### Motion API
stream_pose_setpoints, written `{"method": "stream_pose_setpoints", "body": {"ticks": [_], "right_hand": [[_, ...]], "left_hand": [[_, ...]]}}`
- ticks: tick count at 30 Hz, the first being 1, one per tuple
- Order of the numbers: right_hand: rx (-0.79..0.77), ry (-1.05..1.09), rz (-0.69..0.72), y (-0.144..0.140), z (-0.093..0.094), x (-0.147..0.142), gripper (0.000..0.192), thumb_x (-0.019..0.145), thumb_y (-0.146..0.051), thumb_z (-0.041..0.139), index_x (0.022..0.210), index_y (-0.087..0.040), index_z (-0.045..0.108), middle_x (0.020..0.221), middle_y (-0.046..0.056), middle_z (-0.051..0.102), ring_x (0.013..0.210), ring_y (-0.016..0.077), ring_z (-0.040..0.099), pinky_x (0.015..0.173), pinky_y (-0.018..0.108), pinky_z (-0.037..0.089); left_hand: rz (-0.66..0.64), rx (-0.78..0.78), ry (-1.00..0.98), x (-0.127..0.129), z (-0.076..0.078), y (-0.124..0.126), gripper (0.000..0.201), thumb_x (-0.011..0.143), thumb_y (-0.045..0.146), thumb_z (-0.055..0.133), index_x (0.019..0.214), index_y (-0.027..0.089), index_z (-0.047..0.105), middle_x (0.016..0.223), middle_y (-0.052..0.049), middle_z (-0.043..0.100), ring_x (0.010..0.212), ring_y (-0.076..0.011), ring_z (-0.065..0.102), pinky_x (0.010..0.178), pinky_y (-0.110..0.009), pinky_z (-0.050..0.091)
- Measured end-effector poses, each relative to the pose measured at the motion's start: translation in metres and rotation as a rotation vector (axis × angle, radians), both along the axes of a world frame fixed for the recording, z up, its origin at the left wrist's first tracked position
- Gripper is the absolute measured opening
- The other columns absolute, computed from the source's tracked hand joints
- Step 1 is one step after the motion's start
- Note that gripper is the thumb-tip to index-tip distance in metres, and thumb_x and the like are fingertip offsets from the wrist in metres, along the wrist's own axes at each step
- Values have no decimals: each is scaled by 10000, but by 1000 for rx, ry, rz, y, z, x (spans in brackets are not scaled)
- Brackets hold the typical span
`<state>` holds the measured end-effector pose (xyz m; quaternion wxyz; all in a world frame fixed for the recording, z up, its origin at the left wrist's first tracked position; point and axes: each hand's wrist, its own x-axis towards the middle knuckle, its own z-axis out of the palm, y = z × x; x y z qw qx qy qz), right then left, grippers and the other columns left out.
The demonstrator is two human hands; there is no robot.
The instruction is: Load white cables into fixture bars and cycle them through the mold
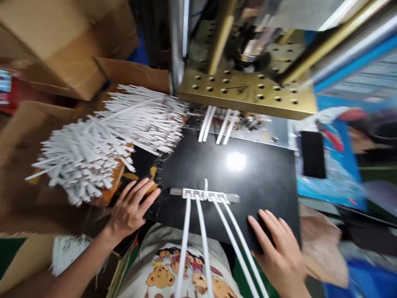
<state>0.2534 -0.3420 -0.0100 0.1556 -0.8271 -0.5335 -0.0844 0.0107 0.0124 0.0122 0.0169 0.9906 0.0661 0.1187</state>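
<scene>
My left hand [132, 209] is open at the left edge of the black board [263, 169], with its fingers spread and nothing held. Opposite it, my right hand [279, 244] lies open at the board's near right corner, also without a hold on anything. Between the hands sits a metal bar [232, 198] carrying a white moulded piece [203, 194]. A short white stub sticks up from that piece. Several long white cords [186, 231] run from it toward my lap. Farther back, several white strips [204, 124] stick out from under a brass-coloured press plate [242, 93].
At left, a cardboard box [18, 161] stands beside a large pile of white strips [83, 153]. Metal columns [221, 41] rise above the press plate. On the right are a black flat object [312, 154], clear plastic and red-handled pliers [333, 136].
</scene>
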Motion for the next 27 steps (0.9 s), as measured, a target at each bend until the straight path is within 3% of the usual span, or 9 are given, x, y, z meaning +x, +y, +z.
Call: {"method": "stream_pose_setpoints", "body": {"ticks": [6,9,11,14,17,20,23,25,27], "right_hand": [[-80,80,-10,-3,15,5,758,845,-31,475,1551,-282,362,1484,152,489,1372,345,480,1091,611,438],[-113,258,58,2,34,9,559,929,-256,599,1472,-235,469,1487,180,465,1373,380,456,1093,663,408],[-48,344,101,19,43,11,533,950,-383,629,1435,-207,495,1438,188,508,1338,365,488,1089,636,425],[119,376,125,58,47,16,422,984,-331,595,1376,-184,541,1307,172,603,1213,301,579,1005,503,514],[145,422,246,95,45,36,252,1008,-220,524,1216,-170,657,1130,135,687,994,239,650,845,394,551],[58,561,445,124,47,66,235,994,-137,503,1037,-175,731,986,92,722,840,183,664,750,305,537],[-27,746,553,163,48,87,281,902,-14,500,887,-167,735,848,36,713,730,136,667,686,227,509],[11,854,447,193,46,95,294,839,29,473,842,-154,702,723,-16,660,594,98,624,596,185,469],[172,914,182,214,43,102,301,825,29,411,830,-140,660,700,-27,620,532,82,598,552,171,447]], "left_hand": [[-36,-5,59,-4,0,9,605,869,217,576,1463,237,463,1421,-159,548,1354,-346,503,1148,-553,361],[-102,-42,54,7,10,5,667,933,535,549,1475,163,435,1409,-223,527,1332,-411,487,1096,-594,377],[-108,-87,-3,22,17,-1,720,950,625,478,1467,126,428,1362,-231,544,1243,-382,550,1036,-538,436],[-82,-125,-45,51,22,-12,484,1006,385,515,1409,122,467,1206,-159,613,1065,-255,633,932,-374,506],[-103,-221,18,75,22,-16,242,1009,185,492,1239,155,561,977,-55,607,842,-156,650,765,-258,527],[-158,-322,77,89,21,-11,192,1014,116,428,1119,165,581,877,-17,536,748,-127,622,693,-230,518],[-221,-305,90,98,22,-7,192,1008,92,409,1064,166,578,865,-17,514,788,-152,610,718,-263,518],[-237,-275,101,104,23,-7,173,1009,105,411,1024,170,571,858,-18,510,784,-161,601,700,-276,506],[-248,-253,91,107,23,-8,156,1012,125,418,1018,173,566,861,-19,515,788,-163,603,702,-281,499]]}}
